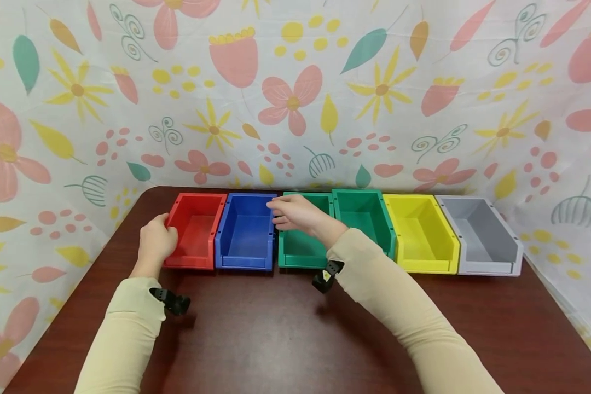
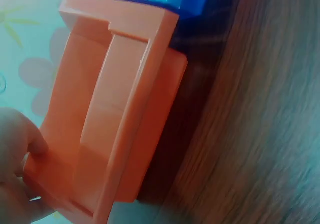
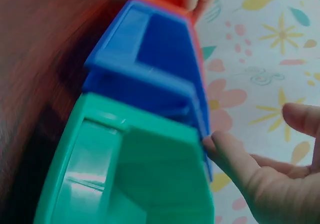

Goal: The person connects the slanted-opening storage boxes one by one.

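A dark brown wooden table [image 1: 285, 339] carries a row of six open plastic storage bins, backed by a flower-printed cloth [image 1: 295, 82] that bears no writing; no label or brand can be read on any bin. Each bin lies with its long axis running from the cloth toward the person, its low cut-out front facing the person.

The red rectangular plastic bin [image 1: 195, 230] is at the left end of the row, right against the left hand [image 1: 155, 243]. That hand's fingers [image 2: 20, 134] are curled round the bin's outer left wall near the front corner (the wrist view shows a fingertip hooked over the rim). Touching the red bin on the side away from those fingers is the blue rectangular plastic bin [image 1: 246, 232].

The right hand [image 1: 295, 213] hovers over the seam between the blue bin and the first green rectangular plastic bin [image 1: 302, 241]. Its fingers [image 3: 227, 154] are nearly straight and lightly spread, one fingertip touching the blue bin's rear corner; nothing is pinched.

Beyond the right hand's wrist, well apart from the fingers, stand a second green bin [image 1: 364, 216], a yellow bin [image 1: 423, 232] and a grey bin [image 1: 480, 235].
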Motion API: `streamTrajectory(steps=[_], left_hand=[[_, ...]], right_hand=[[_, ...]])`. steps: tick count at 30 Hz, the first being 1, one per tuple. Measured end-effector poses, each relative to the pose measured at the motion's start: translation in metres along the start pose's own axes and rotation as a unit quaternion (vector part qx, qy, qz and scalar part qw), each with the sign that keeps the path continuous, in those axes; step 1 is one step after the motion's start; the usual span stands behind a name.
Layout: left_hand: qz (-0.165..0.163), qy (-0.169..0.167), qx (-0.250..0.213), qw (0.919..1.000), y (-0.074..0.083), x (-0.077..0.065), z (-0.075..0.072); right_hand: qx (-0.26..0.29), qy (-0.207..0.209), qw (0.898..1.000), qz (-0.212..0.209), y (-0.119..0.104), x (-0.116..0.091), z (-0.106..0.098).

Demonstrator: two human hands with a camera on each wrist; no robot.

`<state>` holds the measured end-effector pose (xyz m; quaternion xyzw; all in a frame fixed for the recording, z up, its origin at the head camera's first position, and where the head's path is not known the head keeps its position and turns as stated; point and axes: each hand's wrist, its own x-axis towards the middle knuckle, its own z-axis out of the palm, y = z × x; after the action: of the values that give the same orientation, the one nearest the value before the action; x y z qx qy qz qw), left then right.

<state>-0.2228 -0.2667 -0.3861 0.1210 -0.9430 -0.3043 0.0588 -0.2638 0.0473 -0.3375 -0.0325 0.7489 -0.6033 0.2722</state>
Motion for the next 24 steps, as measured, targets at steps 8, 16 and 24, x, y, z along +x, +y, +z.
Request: streamTrajectory(steps=[8,16,24], left_hand=[[-0.001,0.041,-0.041,0.9983,-0.016,0.002,0.002],[0.038,0.107,-0.069,0.9911,-0.017,0.005,0.021],[0.026,0.088,-0.059,0.9941,-0.022,0.005,0.019]], right_hand=[[-0.158,0.092,0.983,-0.006,0.001,0.026,0.021],[-0.262,0.147,0.953,0.030,-0.005,0.037,0.030],[-0.196,0.154,0.968,0.013,0.000,0.034,0.021]])
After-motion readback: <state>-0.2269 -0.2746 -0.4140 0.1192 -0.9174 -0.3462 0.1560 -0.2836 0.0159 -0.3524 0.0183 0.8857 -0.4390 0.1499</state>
